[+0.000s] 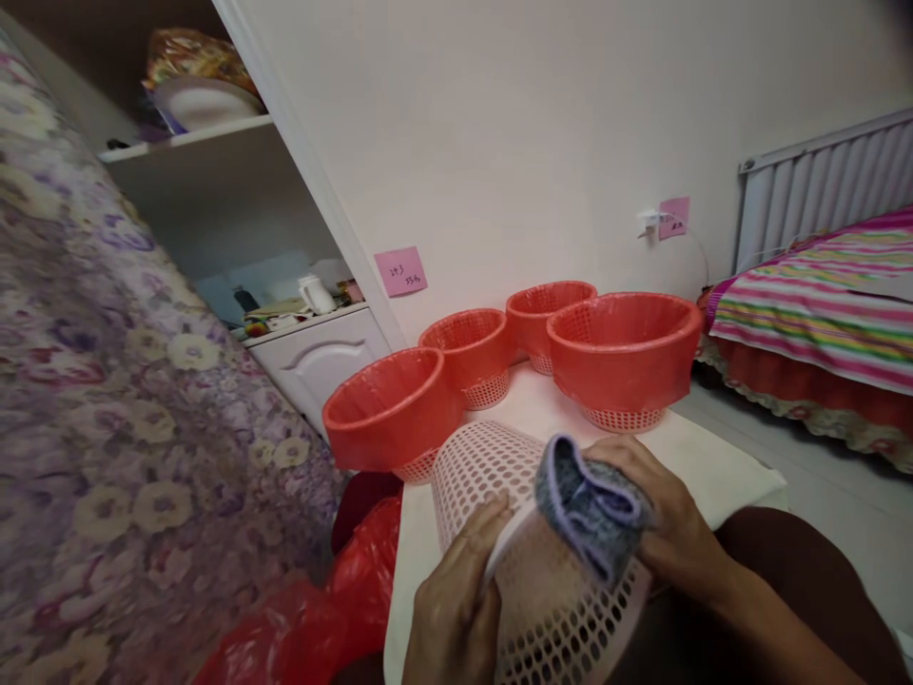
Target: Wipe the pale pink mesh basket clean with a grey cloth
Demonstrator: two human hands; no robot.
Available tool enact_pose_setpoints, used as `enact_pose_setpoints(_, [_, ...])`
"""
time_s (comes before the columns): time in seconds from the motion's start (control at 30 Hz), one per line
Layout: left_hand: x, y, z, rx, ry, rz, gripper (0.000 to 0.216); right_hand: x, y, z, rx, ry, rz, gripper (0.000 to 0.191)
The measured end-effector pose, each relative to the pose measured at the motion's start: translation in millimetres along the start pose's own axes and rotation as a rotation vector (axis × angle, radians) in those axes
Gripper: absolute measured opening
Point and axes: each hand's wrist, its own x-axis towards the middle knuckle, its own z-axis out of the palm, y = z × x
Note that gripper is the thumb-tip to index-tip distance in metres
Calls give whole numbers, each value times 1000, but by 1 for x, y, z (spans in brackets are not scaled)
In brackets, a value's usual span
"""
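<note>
Pink perforated basket (528,571): plastic, lying on its side at the near edge of the white table (713,466), open mouth toward the person, base pointing toward the far edge. Its lower rim runs out of view at the bottom.

Left hand (456,609): resting on the near left side of the basket, fingers (485,533) curled over the mesh wall and a white strip at the rim, gripping it.

Right hand (670,523): on the upper right side of the basket, fingers closed around a folded grey-and-lilac cloth (589,509), which is pressed against the basket wall.

Four red baskets, upright, each lined with a red plastic bag folded over its rim:
- near left basket (389,409), at the left edge of the table, just beyond the pink basket;
- middle basket (471,352), behind it, toward the far edge;
- far basket (546,319), at the far edge near the wall;
- large right basket (624,357), nearest the right edge, partly in front of the far one.

Red plastic bags (314,618): loose heap on the floor beside the table's left edge.

Surroundings: floral bedcover (106,428) at left; white cupboard (314,357) with cluttered shelf; pink note (400,271) on the wall; radiator (820,190); striped bedding (820,304) at right.
</note>
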Motion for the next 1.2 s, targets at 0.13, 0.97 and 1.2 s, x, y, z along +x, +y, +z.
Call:
enact_pose_setpoints(0.13, [-15, -9, 4, 68, 98, -49, 52, -38, 57, 9, 224, 217, 544, 48])
enact_pose_setpoints(0.97, [-20, -10, 9, 96, -33, 15, 59, -47, 63, 1, 216, 219, 581, 43])
enact_pose_setpoints(1.2, [-9, -4, 7, 79, -37, 38, 59, -14, 2, -15, -30, 173, 104, 27])
